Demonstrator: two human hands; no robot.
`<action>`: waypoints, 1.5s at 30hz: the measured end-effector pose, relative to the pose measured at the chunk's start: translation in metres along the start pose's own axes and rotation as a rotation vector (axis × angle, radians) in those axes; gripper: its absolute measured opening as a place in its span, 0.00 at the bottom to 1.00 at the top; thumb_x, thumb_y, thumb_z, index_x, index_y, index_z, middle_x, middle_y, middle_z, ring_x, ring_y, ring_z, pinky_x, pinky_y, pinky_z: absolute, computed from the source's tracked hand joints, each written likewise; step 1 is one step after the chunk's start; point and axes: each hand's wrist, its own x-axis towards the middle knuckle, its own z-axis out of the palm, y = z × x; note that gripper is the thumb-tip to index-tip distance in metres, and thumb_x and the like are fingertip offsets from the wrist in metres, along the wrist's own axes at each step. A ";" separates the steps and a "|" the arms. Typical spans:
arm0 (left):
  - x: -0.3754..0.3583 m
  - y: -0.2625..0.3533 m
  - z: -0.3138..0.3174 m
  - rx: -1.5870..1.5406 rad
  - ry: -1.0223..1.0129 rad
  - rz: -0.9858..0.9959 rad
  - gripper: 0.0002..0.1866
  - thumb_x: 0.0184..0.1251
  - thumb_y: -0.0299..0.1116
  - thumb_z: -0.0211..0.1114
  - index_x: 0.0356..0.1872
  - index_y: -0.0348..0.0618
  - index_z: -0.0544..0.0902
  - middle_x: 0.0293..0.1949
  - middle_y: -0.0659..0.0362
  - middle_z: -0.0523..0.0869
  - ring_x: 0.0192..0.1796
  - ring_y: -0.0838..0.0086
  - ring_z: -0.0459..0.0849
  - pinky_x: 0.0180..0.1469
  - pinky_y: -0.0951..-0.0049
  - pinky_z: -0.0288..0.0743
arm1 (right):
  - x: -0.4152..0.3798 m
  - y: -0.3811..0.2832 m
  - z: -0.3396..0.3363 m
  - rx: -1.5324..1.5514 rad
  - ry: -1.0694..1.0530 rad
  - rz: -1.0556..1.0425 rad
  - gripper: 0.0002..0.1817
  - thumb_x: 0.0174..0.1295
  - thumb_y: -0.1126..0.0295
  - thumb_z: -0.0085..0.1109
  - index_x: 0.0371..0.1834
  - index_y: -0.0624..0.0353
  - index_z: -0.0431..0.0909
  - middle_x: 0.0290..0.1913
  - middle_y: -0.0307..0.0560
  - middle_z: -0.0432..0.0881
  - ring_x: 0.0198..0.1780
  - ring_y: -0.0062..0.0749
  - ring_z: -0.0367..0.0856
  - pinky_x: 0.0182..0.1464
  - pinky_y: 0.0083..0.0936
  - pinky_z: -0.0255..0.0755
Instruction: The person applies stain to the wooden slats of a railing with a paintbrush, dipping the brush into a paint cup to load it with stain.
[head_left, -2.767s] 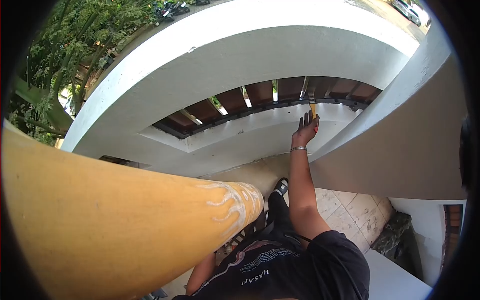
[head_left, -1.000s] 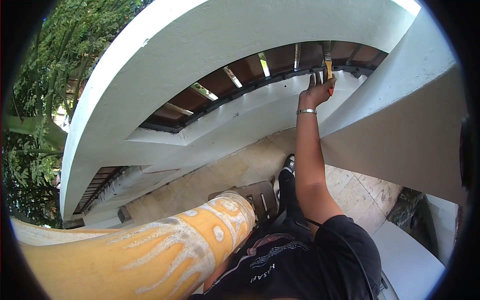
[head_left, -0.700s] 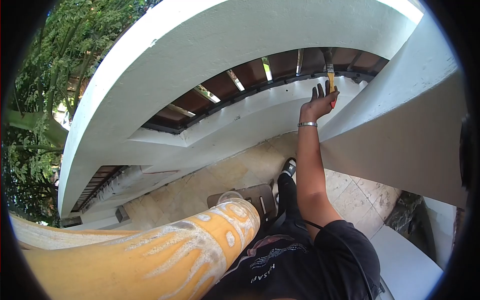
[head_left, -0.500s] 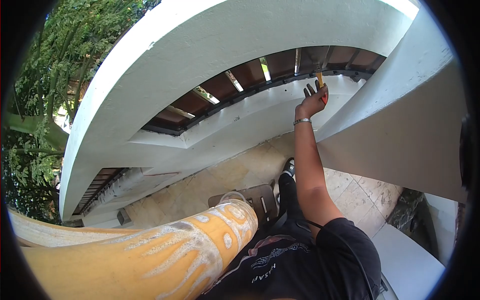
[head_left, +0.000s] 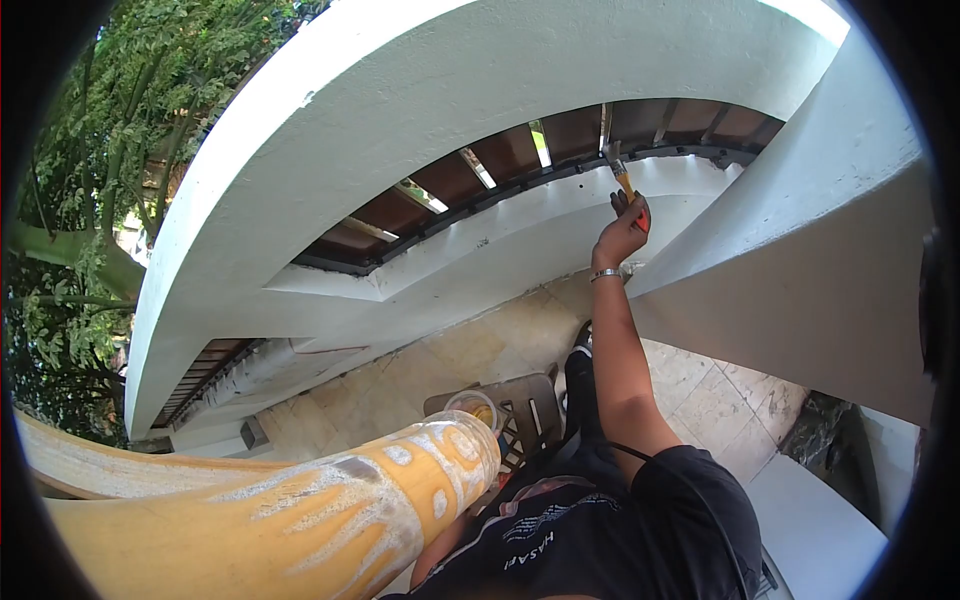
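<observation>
My right hand (head_left: 624,232) is stretched out in front of the curved white wall, its fingers closed round the handle of a paintbrush (head_left: 625,182). The handle is yellow with a red end. Dark bristles point up at the lower edge of the brown slatted railing (head_left: 505,150) and overlap its dark bottom rail. A metal-banded watch (head_left: 605,273) circles my right wrist. Of my left arm (head_left: 437,550), only a piece of forearm shows beside the yellow column; the column hides my left hand.
A thick yellow column (head_left: 300,510) with white patches fills the lower left. Behind its end stand a clear tub (head_left: 470,400) and a brown stool-like seat (head_left: 535,400) on the tiled floor (head_left: 430,350). A white wall (head_left: 790,240) slants close at the right. Trees grow at far left.
My right hand has drawn back slightly toward me, and the brush tip has shifted left along the railing. Part of my left forearm now shows beside the column. The view has shifted a little.
</observation>
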 end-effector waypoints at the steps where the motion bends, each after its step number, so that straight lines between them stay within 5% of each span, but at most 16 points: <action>1: 0.001 0.001 0.000 0.001 0.002 0.002 0.42 0.50 0.30 0.80 0.66 0.37 0.66 0.61 0.51 0.75 0.66 0.62 0.73 0.70 0.62 0.67 | 0.006 -0.003 -0.002 -0.007 0.034 -0.011 0.22 0.77 0.60 0.50 0.55 0.74 0.74 0.45 0.59 0.85 0.44 0.40 0.88 0.48 0.28 0.85; 7: 0.001 0.002 -0.003 0.050 -0.022 0.032 0.46 0.49 0.27 0.81 0.68 0.37 0.60 0.59 0.51 0.76 0.64 0.65 0.76 0.66 0.64 0.72 | 0.042 -0.019 0.020 0.079 0.255 -0.143 0.21 0.78 0.61 0.47 0.55 0.73 0.73 0.48 0.62 0.84 0.48 0.42 0.88 0.52 0.30 0.84; 15: 0.002 -0.004 0.000 -0.046 0.033 -0.047 0.46 0.49 0.27 0.81 0.68 0.37 0.62 0.61 0.50 0.75 0.64 0.65 0.76 0.65 0.64 0.74 | -0.008 -0.009 0.000 -0.013 -0.135 -0.005 0.19 0.78 0.63 0.48 0.56 0.72 0.73 0.46 0.58 0.85 0.45 0.39 0.88 0.51 0.29 0.81; 22: -0.003 -0.001 0.003 0.068 -0.016 0.033 0.45 0.49 0.27 0.81 0.67 0.35 0.61 0.60 0.50 0.75 0.63 0.65 0.77 0.64 0.65 0.74 | 0.041 -0.012 0.007 0.077 0.272 -0.083 0.22 0.78 0.59 0.47 0.56 0.73 0.72 0.48 0.60 0.84 0.47 0.41 0.87 0.56 0.32 0.82; 27: -0.007 -0.005 -0.002 0.054 0.001 -0.024 0.46 0.49 0.25 0.81 0.68 0.35 0.61 0.61 0.50 0.74 0.64 0.65 0.76 0.65 0.64 0.75 | -0.010 0.003 0.009 -0.011 -0.084 0.003 0.21 0.78 0.60 0.46 0.55 0.72 0.73 0.47 0.57 0.85 0.45 0.38 0.88 0.53 0.30 0.81; 31: -0.006 0.004 0.004 -0.116 0.027 -0.073 0.46 0.49 0.24 0.80 0.68 0.36 0.60 0.61 0.50 0.74 0.64 0.65 0.76 0.64 0.64 0.75 | -0.018 -0.021 0.000 -0.037 -0.121 0.013 0.21 0.78 0.60 0.46 0.56 0.71 0.72 0.47 0.57 0.85 0.46 0.37 0.87 0.54 0.30 0.81; 37: -0.010 0.006 0.012 0.047 0.004 0.006 0.46 0.49 0.23 0.80 0.68 0.37 0.60 0.61 0.50 0.74 0.65 0.64 0.76 0.65 0.62 0.76 | 0.018 -0.058 0.046 0.344 -0.014 -0.091 0.21 0.79 0.58 0.44 0.56 0.69 0.71 0.47 0.57 0.84 0.46 0.38 0.86 0.55 0.30 0.80; 45: -0.028 0.007 0.012 0.037 -0.009 -0.093 0.46 0.49 0.23 0.80 0.68 0.37 0.60 0.63 0.49 0.73 0.65 0.62 0.76 0.65 0.61 0.76 | 0.036 -0.055 0.028 0.364 0.140 -0.089 0.24 0.79 0.54 0.44 0.60 0.68 0.65 0.53 0.59 0.80 0.52 0.40 0.83 0.60 0.33 0.80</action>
